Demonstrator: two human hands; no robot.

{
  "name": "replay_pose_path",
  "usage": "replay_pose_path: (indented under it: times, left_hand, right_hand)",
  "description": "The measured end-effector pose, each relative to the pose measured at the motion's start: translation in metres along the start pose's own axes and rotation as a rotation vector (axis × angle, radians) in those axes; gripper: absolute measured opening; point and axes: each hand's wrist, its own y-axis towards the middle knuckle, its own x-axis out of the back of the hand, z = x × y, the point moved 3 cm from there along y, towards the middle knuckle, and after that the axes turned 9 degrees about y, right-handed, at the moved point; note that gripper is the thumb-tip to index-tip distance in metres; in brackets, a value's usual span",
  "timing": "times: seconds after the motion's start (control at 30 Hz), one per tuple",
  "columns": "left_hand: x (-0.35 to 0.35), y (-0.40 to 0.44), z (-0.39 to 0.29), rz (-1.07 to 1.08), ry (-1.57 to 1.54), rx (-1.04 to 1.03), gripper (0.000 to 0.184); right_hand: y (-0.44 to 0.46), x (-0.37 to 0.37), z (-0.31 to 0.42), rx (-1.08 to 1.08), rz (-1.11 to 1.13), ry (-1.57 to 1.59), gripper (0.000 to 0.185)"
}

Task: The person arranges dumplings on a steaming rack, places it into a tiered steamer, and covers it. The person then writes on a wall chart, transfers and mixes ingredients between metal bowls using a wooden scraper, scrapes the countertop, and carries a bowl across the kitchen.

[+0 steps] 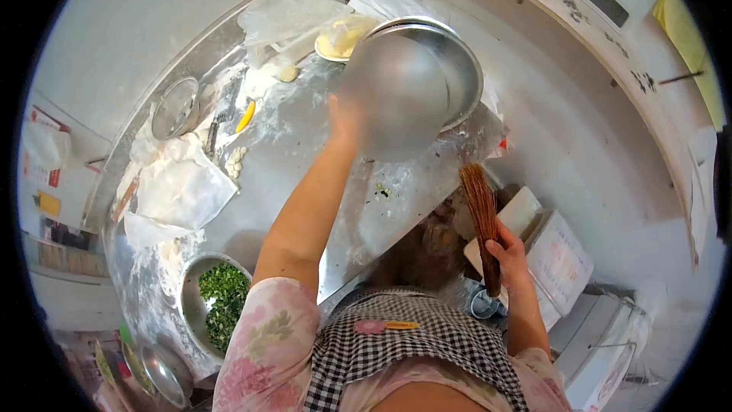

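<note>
My right hand (pixel 512 255) is wrapped around the lower end of a brown whisk brush (pixel 479 206), its bristles pointing up and away. My left hand (pixel 345 122) is at the left edge of a round grey metal bowl (pixel 404 133), apparently gripping its rim. Blur covers most of that bowl and hides my left fingertips. Behind it stands a larger shiny metal bowl (pixel 467 69) at the back of the metal table (pixel 286 160). A few green scraps (pixel 383 191) lie on the tabletop below my left hand.
A bowl of chopped greens (pixel 223 301) stands at the near left. Floury white cloth (pixel 183 191), a sieve (pixel 175 109) and a yellow-handled tool (pixel 245 117) lie along the left side. Plastic bags (pixel 293 15) are at the back. White boxes (pixel 560 255) stand at right, beyond the table edge.
</note>
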Motion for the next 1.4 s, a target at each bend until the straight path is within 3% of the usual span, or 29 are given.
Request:
replay_pose_path:
  times: [0.13, 0.23, 0.47, 0.53, 0.57, 0.67, 0.77, 0.83, 1.0, 1.03, 1.13, 1.23, 1.4]
  left_hand:
    - [-0.002, -0.001, -0.008, 0.003, -0.111, 0.248, 0.028]
    - [-0.007, 0.02, 0.006, 0.188, -0.163, 0.278, 0.018]
    - [0.0, 0.073, 0.009, 0.167, -0.054, -0.178, 0.008]
    - [0.005, 0.076, -0.011, 0.229, -0.232, -0.069, 0.01]
    - [0.014, 0.069, -0.043, 0.234, -0.382, 0.127, 0.011]
    - [0.01, 0.081, -0.07, 0.265, -0.412, 0.117, 0.013]
    - [0.001, 0.083, -0.069, 0.28, -0.334, 0.084, 0.015]
    - [-0.006, 0.08, -0.055, 0.223, -0.101, -0.08, 0.017]
    - [-0.019, 0.093, 0.005, -0.01, 0.314, -0.175, 0.032]
    - [-0.019, 0.096, 0.012, 0.023, 0.312, -0.161, 0.037]
    - [-0.021, 0.093, 0.017, -0.06, 0.474, -0.218, 0.038]
    - [-0.028, 0.102, 0.026, 0.053, 0.485, -0.063, 0.038]
    - [-0.028, 0.093, 0.01, -0.023, 0.667, -0.24, 0.031]
  right_hand:
    - [0.021, 0.0, -0.012, -0.002, 0.009, 0.025, 0.051]
    - [0.028, -0.011, -0.013, 0.037, -0.019, 0.044, 0.062]
    - [0.029, -0.035, 0.011, -0.051, -0.053, 0.088, 0.058]
    - [0.035, -0.037, 0.013, 0.002, -0.106, 0.061, 0.058]
    - [0.04, -0.037, 0.013, 0.034, -0.125, 0.05, 0.059]
    - [0.052, -0.031, 0.01, -0.012, -0.131, 0.029, 0.059]
    - [0.067, -0.036, 0.02, 0.03, -0.076, 0.062, 0.06]
    - [0.079, -0.022, 0.022, 0.017, -0.073, 0.024, 0.06]
    - [0.096, -0.015, 0.037, 0.051, -0.033, 0.036, 0.058]
    - [0.097, -0.01, 0.038, 0.052, -0.035, 0.037, 0.058]
    - [0.101, 0.004, 0.038, 0.059, -0.032, 0.031, 0.059]
    - [0.102, 0.007, 0.043, 0.082, -0.024, 0.031, 0.058]
    - [0.105, 0.016, 0.049, 0.101, -0.02, 0.047, 0.056]
